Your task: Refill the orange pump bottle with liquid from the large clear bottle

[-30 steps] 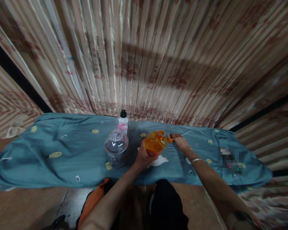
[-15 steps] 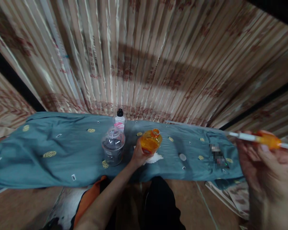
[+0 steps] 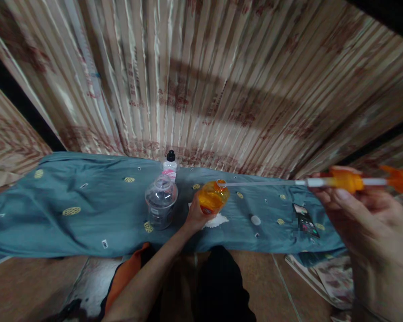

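My left hand is closed around the side of a bottle of orange liquid, which tilts to the right with its mouth uncapped. At the right edge, my right hand grips an orange pump head held sideways. From it a long thin dip tube runs left, its far end at the bottle's mouth; whether the tip is inside I cannot tell. Under the bottle lies a white tissue. Left of the bottle stands a clear, open plastic bottle.
Behind the clear bottle is a white bottle with a black cap. A small translucent disc and a phone lie on the blue cloth to the right. A pleated curtain hangs behind.
My right hand has shifted a little left with the pump head, and the dip tube now reaches the orange bottle's mouth. The left hand stays on the bottle.
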The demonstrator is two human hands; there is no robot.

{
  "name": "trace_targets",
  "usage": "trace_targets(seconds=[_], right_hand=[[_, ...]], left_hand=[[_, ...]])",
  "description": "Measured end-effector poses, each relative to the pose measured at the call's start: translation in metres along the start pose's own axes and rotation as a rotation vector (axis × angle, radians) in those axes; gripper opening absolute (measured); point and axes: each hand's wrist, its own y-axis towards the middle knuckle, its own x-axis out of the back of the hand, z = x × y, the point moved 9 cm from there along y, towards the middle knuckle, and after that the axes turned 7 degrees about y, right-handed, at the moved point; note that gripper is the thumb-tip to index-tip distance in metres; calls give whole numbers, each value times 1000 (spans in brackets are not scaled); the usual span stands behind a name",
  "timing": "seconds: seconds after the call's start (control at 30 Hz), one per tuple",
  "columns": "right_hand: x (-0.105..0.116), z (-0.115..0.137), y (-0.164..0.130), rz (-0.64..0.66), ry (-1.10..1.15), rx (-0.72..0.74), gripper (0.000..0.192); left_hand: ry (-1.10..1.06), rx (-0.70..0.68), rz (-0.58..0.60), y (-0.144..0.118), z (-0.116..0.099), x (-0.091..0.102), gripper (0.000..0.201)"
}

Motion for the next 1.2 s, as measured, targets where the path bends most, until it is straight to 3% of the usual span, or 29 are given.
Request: trace_targets(seconds=[0.1,0.23,0.33,0.6,1.0,1.2], right_hand=[[-47,-3,13,190,-70,-11,43],[-131,-45,4,677,-169,-108,45],[-160,-73,-7,835,-233,-87,47],[-169,-99,-14,937,-287,-113,51],[-173,-115,-16,938,-252,-139,48],[-170,-113,-16,881,-318,-64,48]], left_hand=[[27,-25,22,-1,-5,-1,95],[46,-40,23,-1,-8,1,95],[53,-47,22,-1,-8,1,90],[72,-56,11,0,-6,0,87],[72,-67,-5,0,-2,0,91],[84,-69,-8,0,-3,2,91]])
